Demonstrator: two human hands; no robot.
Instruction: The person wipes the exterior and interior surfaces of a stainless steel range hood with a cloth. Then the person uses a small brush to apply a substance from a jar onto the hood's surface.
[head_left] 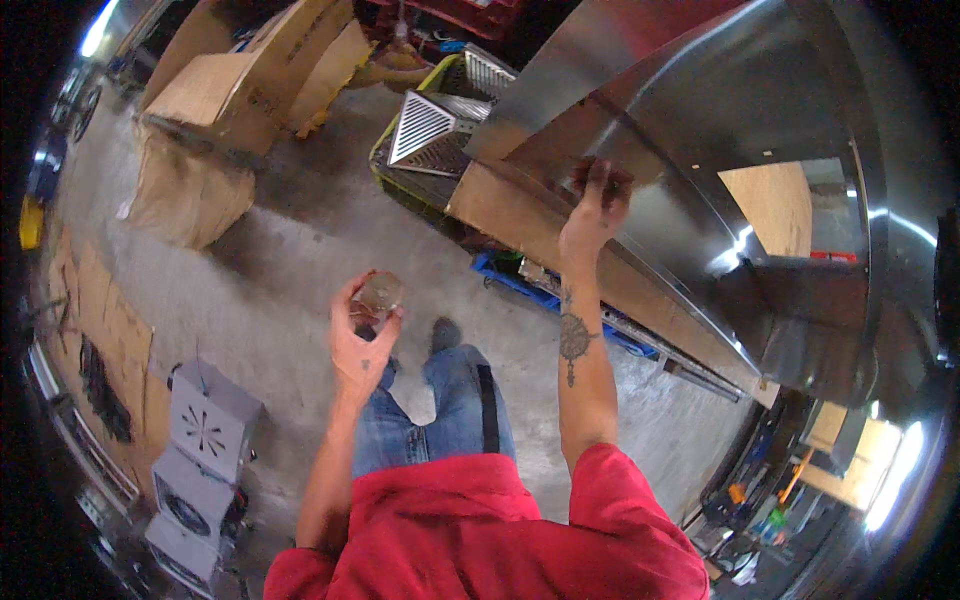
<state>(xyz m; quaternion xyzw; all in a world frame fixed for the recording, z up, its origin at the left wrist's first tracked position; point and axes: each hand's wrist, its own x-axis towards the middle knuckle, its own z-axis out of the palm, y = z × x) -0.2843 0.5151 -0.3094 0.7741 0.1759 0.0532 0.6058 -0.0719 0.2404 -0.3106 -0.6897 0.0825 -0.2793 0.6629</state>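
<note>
While a small clear, roundish piece (381, 292) is pinched at nine o'clock between the thumb and fingers of the left hand (360, 350), a large sheet of shiny metal (690, 120) is being reached at two o'clock by the right hand (597, 215). The right fingers are bunched at the metal, but whether that grip is closed on something (the fingertips are dark and blurred) cannot be told. As far as can be judged, the work is part-way along: bends and a squared opening (790, 210) toward three o'clock are already formed, and small holes are seen near its edge, while nothing is seen to be joined to the sheet by the clear piece, which is held well apart from it. What else is left cannot be read. The sheet is propped over a brown-edged surface (515, 212), its face grey, streaked by bright reflections and darkened in patches. The clear piece is glassy and tinted by what lies behind; its exact kind cannot be made out.
</note>
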